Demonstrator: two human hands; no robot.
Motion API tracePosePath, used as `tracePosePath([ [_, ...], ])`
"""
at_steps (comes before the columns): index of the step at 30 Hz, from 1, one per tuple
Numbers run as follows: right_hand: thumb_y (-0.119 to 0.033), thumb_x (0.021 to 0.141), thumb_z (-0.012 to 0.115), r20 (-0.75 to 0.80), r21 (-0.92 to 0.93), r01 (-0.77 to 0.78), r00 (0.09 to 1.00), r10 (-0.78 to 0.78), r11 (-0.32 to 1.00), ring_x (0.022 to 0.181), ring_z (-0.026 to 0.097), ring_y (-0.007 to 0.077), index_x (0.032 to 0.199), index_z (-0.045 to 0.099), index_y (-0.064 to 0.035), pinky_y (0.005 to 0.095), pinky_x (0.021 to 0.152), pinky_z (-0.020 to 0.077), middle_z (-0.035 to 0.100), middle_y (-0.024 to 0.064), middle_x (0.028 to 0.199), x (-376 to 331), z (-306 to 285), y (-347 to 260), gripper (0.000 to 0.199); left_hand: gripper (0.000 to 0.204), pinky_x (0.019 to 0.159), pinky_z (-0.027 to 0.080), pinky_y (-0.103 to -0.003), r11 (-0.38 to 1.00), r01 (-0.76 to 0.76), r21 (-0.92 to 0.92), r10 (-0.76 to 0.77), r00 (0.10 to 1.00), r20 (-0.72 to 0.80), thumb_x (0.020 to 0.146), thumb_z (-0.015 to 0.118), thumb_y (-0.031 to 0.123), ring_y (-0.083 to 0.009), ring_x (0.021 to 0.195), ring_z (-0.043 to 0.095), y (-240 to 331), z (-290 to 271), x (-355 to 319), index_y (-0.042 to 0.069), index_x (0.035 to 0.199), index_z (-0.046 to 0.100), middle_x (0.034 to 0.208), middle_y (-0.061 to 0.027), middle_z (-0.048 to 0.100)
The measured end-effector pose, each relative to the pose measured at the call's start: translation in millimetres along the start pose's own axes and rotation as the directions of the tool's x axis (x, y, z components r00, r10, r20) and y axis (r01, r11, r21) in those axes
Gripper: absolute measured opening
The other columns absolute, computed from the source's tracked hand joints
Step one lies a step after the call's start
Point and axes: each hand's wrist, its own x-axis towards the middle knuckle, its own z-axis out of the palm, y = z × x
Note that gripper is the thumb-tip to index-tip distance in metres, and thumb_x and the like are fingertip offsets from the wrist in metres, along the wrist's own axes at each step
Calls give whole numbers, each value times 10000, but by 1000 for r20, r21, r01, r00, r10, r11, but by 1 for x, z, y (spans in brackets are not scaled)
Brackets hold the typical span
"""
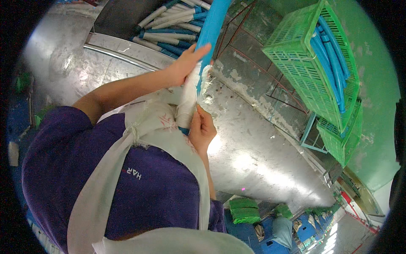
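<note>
A long blue tube (215, 23) slants from the top of the view down to my waist. White yarn (191, 91) covers its lower part, with a loose, frayed fringe along the right side. My left hand (185, 67) is closed around the tube at the upper end of the white part, thumb in front and fingertips showing on the far side. Lower down, my right hand (202, 130) is pinched against the tube's right side near its lower end. What lies between those fingers is too small to make out. The blue lower tip shows beside it, against my white apron (158, 122).
A dark bin (116, 19) with a metal rail holds many white-and-blue tubes (169, 36) beyond my left hand. On the right, a green crate (292, 59) holds blue tubes (332, 63), with another green crate (344, 144) below. Green bundles (244, 210) lie at the bottom right.
</note>
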Motion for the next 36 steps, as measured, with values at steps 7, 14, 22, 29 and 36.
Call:
tracePosePath([
  [7, -51, 892, 552, 125, 129, -216, 972, 201, 968, 655, 523, 53, 1067, 621, -15, 201, 577, 436, 612, 29, 777, -39, -28, 24, 191, 380, 598, 507, -308, 1000, 6, -2, -6, 999, -38, 755, 720, 200, -157, 703, 591, -29, -7, -32, 56, 1036, 508, 839, -73, 591],
  [14, -22, 896, 510, 8, -74, 143, 990, -143, 987, 584, 445, 30, 1101, 620, -20, 191, 511, 376, 539, -37, 692, -23, -63, 1, 233, 489, 604, 533, -328, 926, -289, 242, 284, 957, 57, 742, 734, 177, -175, 749, 620, 32, 7, 17, 15, 1121, 471, 841, -87, 625],
  [22, -154, 660, 748, 581, -744, 668, 630, -514, -23, 795, 562, 243, 1123, 567, -4, 349, 633, 467, 584, 104, 891, 37, -160, -98, 519, 665, 698, 503, -418, 294, -832, 470, 72, 510, 857, 672, 731, 276, -374, 803, 615, -54, 72, -32, 69, 1234, 444, 950, -193, 623],
  [29, -307, 606, 777, 599, -784, 583, 801, -11, -216, 773, 530, 234, 873, 520, -17, 343, 680, 456, 506, 96, 780, -3, -203, -71, 470, 646, 746, 456, -463, 155, -922, 355, -222, 318, 922, 669, 721, 295, -372, 894, 577, -110, 54, -21, 87, 1217, 451, 950, -176, 597],
  [36, -342, 676, 747, 210, -970, 188, 967, -145, -153, 698, 560, 251, 824, 491, -16, 336, 580, 495, 503, 107, 742, -49, -245, -16, 440, 767, 900, 408, -423, 254, -745, 616, -188, 587, 787, 773, 690, 341, -315, 1149, 467, -150, 16, 26, 83, 1376, 293, 1253, -174, 478],
])
